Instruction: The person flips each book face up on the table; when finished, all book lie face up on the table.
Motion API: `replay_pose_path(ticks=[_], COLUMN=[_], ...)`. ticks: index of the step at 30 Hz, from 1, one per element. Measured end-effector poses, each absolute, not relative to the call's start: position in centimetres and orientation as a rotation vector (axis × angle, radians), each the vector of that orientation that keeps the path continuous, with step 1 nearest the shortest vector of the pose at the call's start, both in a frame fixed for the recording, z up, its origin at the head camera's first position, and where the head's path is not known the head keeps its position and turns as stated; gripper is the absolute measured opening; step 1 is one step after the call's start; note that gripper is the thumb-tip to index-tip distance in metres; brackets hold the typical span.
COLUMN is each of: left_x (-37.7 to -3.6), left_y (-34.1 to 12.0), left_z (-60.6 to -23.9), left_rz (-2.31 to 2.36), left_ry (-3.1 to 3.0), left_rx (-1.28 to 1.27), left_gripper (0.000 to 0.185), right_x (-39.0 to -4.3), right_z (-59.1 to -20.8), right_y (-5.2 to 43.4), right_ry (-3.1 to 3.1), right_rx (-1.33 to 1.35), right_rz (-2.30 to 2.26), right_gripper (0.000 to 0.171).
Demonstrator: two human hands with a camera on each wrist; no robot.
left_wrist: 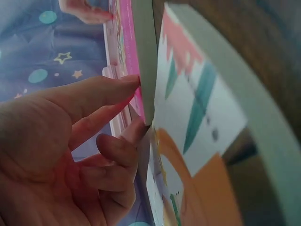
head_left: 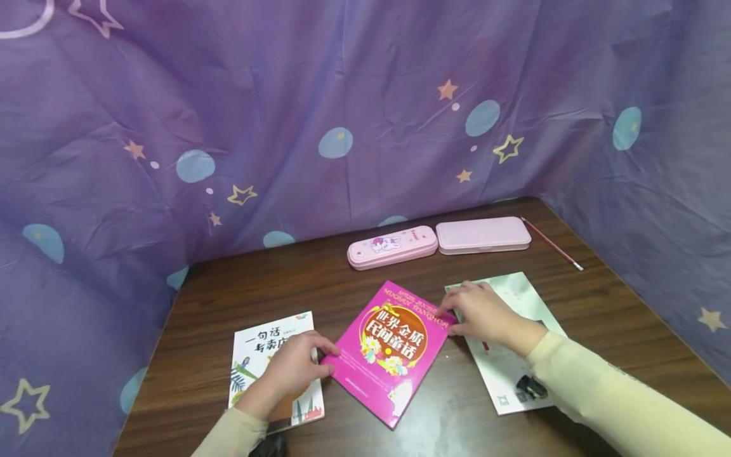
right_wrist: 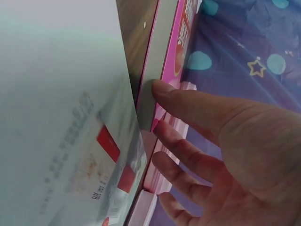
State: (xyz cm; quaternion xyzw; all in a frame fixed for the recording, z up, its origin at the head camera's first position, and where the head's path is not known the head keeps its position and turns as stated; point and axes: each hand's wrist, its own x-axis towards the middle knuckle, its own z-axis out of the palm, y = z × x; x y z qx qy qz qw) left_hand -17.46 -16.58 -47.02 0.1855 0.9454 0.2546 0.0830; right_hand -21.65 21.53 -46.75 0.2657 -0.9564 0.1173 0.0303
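Note:
A bright pink book point(head_left: 394, 349) with Chinese lettering lies at a slant on the table between both hands. At its left corner, my left hand point(head_left: 294, 367) pinches it with thumb and index finger; the left wrist view shows the thumb point(left_wrist: 113, 89) at the page edge. My right hand point(head_left: 485, 314) grips the opposite corner, its thumb point(right_wrist: 171, 94) against the pages in the right wrist view. Under the left hand lies a white picture book point(head_left: 242, 346), partly covered. Beneath the right hand and forearm is a pale green book point(head_left: 528, 295).
Two pink pencil cases stand at the back of the dark wooden table point(head_left: 211, 292): one with a rabbit picture point(head_left: 394, 246), one plain point(head_left: 484, 233). A red pencil point(head_left: 551, 242) lies to their right. Purple patterned cloth point(head_left: 285, 127) hangs around the table.

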Motion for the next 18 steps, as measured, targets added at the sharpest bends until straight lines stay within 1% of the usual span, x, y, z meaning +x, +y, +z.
replay_pose_path(ticks=[8,18], left_x=[-15.6,-13.7], left_y=[-16.4,-16.4], left_z=[-47.0,-47.4], left_rz=[0.767,0.914], left_ry=[2.781,2.703], left_rx=[0.559,0.597], left_gripper=[0.033,0.033], right_x=[-24.1,-27.4], right_z=[-46.9,-47.2], right_y=[21.1,20.1], right_ry=[-2.937,-2.94], right_rx=[0.824,0.91], right_rz=[0.413,0.495], right_gripper=[0.03,0.029])
